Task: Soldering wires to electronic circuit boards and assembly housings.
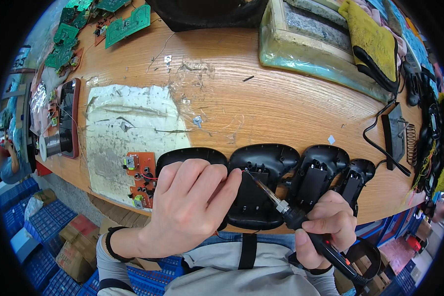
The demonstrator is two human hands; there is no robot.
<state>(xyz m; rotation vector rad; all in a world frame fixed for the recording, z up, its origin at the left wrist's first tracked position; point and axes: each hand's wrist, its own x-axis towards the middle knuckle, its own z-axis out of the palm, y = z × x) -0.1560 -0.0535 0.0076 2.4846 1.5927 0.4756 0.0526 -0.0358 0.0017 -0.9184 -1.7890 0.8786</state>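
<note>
Right hand [333, 224] grasps soldering iron [294, 217] over shell [269, 157], at desk [291, 111] near edge. Left hand [188, 204] curled; cannot tell grip.

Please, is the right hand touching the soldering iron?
Touching. The head view shows the right hand gripping the soldering iron, with no gap between them.

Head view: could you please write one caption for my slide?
Right hand holding a soldering iron, its tip at a black plastic shell, left hand near the tip.
</note>
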